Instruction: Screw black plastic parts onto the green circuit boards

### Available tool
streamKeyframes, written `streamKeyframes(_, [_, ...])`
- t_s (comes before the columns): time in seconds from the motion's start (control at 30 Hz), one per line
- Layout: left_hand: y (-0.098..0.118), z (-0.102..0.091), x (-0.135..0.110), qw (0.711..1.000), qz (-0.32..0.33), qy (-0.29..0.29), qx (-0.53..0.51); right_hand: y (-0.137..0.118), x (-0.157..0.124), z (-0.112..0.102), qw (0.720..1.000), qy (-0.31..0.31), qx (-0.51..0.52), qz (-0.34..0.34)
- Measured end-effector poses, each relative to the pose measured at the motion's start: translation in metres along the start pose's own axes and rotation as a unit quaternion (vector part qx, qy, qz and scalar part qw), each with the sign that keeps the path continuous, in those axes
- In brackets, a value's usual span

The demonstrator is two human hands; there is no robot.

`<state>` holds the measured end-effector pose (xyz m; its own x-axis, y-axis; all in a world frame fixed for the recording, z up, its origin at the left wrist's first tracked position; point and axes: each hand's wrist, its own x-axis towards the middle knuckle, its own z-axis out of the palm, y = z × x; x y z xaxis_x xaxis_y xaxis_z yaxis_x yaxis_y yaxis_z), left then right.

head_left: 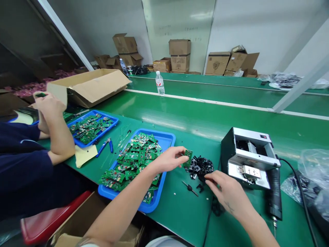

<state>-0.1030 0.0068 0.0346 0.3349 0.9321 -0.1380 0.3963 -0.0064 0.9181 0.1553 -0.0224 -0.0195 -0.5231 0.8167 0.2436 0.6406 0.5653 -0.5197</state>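
My left hand (168,160) pinches a small green circuit board (188,156) and holds it upright just left of a pile of small black plastic parts (200,167). My right hand (227,190) rests on the green table in front of that pile, fingers curled, fingertips touching loose black pieces at the pile's near edge; what they hold, if anything, I cannot make out. A blue tray (166,140) heaped with green circuit boards lies under my left forearm. A small black screwdriver bit (190,188) lies on the table between my hands.
A grey metal machine (248,157) with a black electric screwdriver (275,192) stands at my right. A co-worker's hands (50,109) work at left, beside a second blue tray (113,120), blue pliers (106,145) and a cardboard box (89,85). A water bottle (159,83) stands on the conveyor.
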Motion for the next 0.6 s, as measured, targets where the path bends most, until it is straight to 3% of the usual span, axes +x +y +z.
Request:
streamKeyframes(0.1, [-0.008, 0.022, 0.026, 0.99, -0.014, -0.066, -0.124, -0.001, -0.009, 0.01, 0.999, -0.039, -0.029, 0.005])
streamKeyframes(0.27, [-0.022, 0.041, 0.035, 0.964, -0.039, -0.087, -0.248, -0.006, -0.013, 0.028, 0.997, -0.064, -0.026, 0.029])
streamKeyframes(0.43, [-0.029, 0.044, 0.026, 0.956, -0.055, -0.088, -0.274, -0.007, -0.014, 0.025, 0.991, -0.092, 0.073, 0.069])
streamKeyframes(0.6, [-0.027, 0.048, 0.022, 0.949, -0.047, -0.081, -0.3, -0.005, -0.015, 0.013, 0.962, -0.102, 0.213, 0.134])
